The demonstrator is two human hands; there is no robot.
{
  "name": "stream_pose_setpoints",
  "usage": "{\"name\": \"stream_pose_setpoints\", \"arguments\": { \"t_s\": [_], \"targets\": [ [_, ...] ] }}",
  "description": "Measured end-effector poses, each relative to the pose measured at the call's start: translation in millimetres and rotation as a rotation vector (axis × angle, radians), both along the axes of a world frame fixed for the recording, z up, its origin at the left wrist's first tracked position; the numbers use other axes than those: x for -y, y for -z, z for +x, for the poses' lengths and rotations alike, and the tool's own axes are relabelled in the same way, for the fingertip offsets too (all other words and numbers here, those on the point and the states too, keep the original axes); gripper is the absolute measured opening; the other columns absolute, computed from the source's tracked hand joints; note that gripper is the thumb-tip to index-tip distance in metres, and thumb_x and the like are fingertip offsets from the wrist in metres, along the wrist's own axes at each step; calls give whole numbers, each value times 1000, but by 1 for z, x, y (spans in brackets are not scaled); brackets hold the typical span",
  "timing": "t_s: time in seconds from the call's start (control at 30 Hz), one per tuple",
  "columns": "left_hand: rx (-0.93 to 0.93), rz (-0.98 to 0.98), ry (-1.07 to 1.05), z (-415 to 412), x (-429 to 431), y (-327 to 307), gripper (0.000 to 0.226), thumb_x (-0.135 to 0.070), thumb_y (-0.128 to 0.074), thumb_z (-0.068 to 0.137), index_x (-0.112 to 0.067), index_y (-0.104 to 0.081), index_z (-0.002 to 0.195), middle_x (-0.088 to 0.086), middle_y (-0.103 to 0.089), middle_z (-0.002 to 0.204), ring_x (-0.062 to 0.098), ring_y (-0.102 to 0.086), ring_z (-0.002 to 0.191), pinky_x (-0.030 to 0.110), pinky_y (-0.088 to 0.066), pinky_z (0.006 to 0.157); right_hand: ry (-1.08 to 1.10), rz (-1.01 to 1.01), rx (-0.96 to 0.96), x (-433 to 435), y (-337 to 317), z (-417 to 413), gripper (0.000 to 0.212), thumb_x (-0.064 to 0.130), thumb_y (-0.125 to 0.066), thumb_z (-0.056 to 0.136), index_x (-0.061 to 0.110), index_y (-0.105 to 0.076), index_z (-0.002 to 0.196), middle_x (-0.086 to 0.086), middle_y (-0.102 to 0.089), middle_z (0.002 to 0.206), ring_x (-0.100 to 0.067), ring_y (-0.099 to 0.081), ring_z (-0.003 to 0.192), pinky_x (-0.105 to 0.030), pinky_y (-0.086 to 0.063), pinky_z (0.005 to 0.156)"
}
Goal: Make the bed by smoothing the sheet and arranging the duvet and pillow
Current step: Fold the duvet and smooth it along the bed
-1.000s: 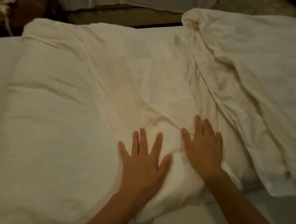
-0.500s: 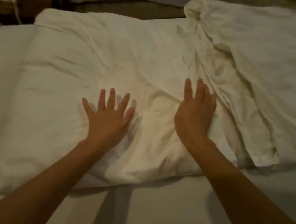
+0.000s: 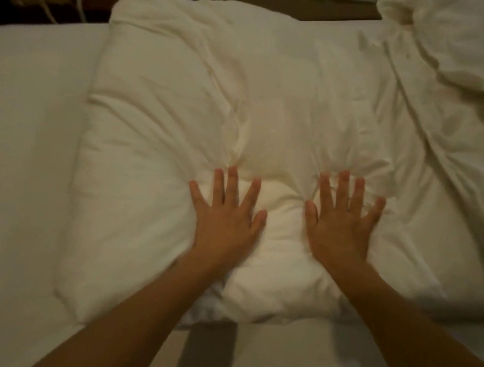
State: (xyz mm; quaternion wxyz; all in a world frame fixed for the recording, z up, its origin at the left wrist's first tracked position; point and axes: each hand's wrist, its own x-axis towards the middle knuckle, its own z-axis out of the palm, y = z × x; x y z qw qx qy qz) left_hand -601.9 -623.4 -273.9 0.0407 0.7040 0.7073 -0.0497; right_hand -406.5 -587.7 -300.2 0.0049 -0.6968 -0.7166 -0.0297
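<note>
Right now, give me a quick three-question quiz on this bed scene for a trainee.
1. True or false: the left hand and right hand clutch the plump white folded duvet in fists.
2. Which lies nearer the crumpled white bedding heap: A, the left hand, or B, the right hand?
3. Fill in: the fingers of both hands are ____ apart.
Key: 1 false, they press it flat; 2 B; 3 spread.

left hand (image 3: pixel 225 227): bare, five fingers
right hand (image 3: pixel 340 236): same
left forearm (image 3: pixel 125 315): bare, 7 o'clock
right forearm (image 3: pixel 417 339): bare, 4 o'clock
</note>
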Motion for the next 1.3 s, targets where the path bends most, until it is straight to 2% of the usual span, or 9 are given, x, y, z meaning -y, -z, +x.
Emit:
{"name": "stream_pose_setpoints", "arguments": {
  "t_s": [0.07,0.23,0.4,0.53,0.67,0.9,1.07,1.17,1.3],
  "targets": [
    [-22,-54,83,-18,-7,-13,59,-53,-17,96,-37,-12,153,8,-1,163,27,2,149,63,4,112,-5,10,11,-3,3,1,61,49,-22,97,25,-22,153,-11,-19,159,-36,-12,147,-67,0,112],
    [-74,186,25,-79,4,-33,60,-44,-18,95,-22,-45,144,10,-33,155,31,-24,145,61,-4,113,7,18,-3,-2,2,1,60,47,-26,97,24,-26,152,-13,-23,158,-37,-14,146,-68,-1,111],
    [-72,115,-28,-75,20,-12,56,-43,-26,97,-22,-36,148,9,-25,158,29,-20,147,64,-7,114,16,-12,11,-3,-8,1,61,47,-25,95,22,-30,150,-13,-26,156,-38,-19,144,-69,-7,109],
    [-83,38,-10,-78,15,-19,64,-47,-8,94,-27,-24,153,6,-12,162,26,-8,149,62,2,114,10,-23,23,-3,-12,3,61,46,-24,94,20,-34,149,-15,-29,155,-39,-23,143,-72,-7,108],
    [23,167,-66,-87,2,-50,56,-43,-13,99,-29,-22,153,6,-10,162,23,-3,150,60,6,114,10,36,-29,-6,-34,-9,62,41,-22,94,14,-37,147,-19,-30,154,-40,-26,141,-72,-8,108],
    [212,111,-517,-146,-62,-86,57,-43,-17,102,-25,-6,155,14,5,162,34,7,148,66,4,112,-347,92,-153,-45,-84,-135,60,39,-12,96,18,-29,151,-12,-31,155,-28,-25,144,-49,-6,116],
    [107,170,-414,-157,-113,-84,63,-47,-19,102,-23,4,155,16,10,161,31,11,149,60,4,116,-581,47,-281,-95,-101,-221,54,38,-9,102,23,-14,154,-5,-14,161,-19,-8,149,-37,1,119],
    [-46,174,-357,-153,-135,-68,89,-57,-37,94,-17,16,152,18,18,159,35,16,147,63,1,115,-629,-7,-363,-136,-107,-261,50,33,-14,106,22,-10,154,0,-10,162,-14,-3,149,-33,3,120],
    [-7,283,-342,-145,-135,-30,74,-48,-29,98,-8,-4,155,23,5,160,36,10,148,68,0,110,-816,-31,-152,-190,-88,-287,63,45,1,97,24,-15,154,-1,-11,162,-14,-5,149,-35,2,119]
  ]
}}
